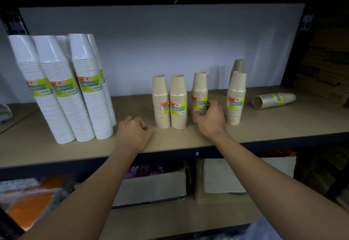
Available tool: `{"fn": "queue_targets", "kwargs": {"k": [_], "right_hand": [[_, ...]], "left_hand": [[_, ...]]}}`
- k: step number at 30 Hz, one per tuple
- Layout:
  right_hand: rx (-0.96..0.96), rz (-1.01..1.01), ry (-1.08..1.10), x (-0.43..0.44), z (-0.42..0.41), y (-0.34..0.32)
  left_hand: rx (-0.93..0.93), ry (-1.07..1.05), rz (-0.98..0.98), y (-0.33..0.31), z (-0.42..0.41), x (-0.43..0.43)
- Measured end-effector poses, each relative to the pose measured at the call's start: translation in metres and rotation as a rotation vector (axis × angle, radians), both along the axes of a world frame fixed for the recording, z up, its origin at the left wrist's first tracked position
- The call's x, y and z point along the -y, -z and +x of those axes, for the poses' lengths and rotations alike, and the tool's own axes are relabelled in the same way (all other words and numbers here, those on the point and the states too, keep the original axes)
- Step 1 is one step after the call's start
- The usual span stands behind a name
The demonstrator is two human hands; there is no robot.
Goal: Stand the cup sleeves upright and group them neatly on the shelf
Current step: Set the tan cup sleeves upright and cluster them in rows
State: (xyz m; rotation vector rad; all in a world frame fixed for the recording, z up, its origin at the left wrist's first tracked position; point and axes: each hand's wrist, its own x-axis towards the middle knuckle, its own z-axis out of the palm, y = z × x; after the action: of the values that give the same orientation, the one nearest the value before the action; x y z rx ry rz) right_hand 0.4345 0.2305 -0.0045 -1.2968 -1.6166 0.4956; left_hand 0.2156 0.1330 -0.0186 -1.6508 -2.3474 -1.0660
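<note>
On the shelf (264, 122) stand several sleeves of beige cups. Two sleeves (171, 103) are upright and touch each other, a little right of the shelf's middle. Just to their right stands a third sleeve (199, 90), also upright, with a small gap between it and the pair. The right hand (209, 119) is around the lower part of this third sleeve; the fingers (208, 105) curl on its right side and the thumb is at the lower left, so the hand grasps it. Farther right stands a fourth sleeve (236, 98), upright and apart from the third, and behind it a fifth sleeve (238, 66) shows only its top. One more sleeve (273, 101) lies on its side near the right end of the shelf, with the open mouth to the left, well apart from the others.

The left hand (135, 132) rests on the shelf near the front edge, between the white stacks (62, 96) and the beige pair. Its fingers are curled in loosely and it holds nothing.

The tall white stacks stand close together at the left end. Below the shelf there are cardboard boxes (151, 186) on a lower level.
</note>
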Motion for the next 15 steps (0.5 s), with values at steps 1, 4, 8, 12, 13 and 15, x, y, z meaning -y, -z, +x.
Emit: {"fn": "queue_targets", "kwargs": {"k": [1, 4, 8, 12, 13, 15], "right_hand": [[0.003, 0.001, -0.008, 0.003, 0.002, 0.001], [0.001, 0.022, -0.027, 0.009, 0.006, 0.003], [-0.004, 0.047, -0.038, 0.014, 0.007, 0.005], [-0.02, 0.027, -0.053, 0.014, 0.007, 0.006], [-0.018, 0.023, -0.053, 0.014, 0.007, 0.006], [-0.018, 0.024, -0.057, 0.013, 0.007, 0.006]], "left_hand": [[-0.001, 0.0, -0.001, -0.001, 0.001, 0.001], [-0.004, 0.004, 0.0, -0.001, 0.001, 0.003], [-0.001, 0.002, 0.006, -0.001, 0.001, 0.005], [0.004, 0.004, 0.013, -0.001, 0.001, 0.004], [0.005, 0.005, 0.014, -0.001, 0.001, 0.004], [0.004, 0.006, 0.014, -0.001, 0.001, 0.004]]}}
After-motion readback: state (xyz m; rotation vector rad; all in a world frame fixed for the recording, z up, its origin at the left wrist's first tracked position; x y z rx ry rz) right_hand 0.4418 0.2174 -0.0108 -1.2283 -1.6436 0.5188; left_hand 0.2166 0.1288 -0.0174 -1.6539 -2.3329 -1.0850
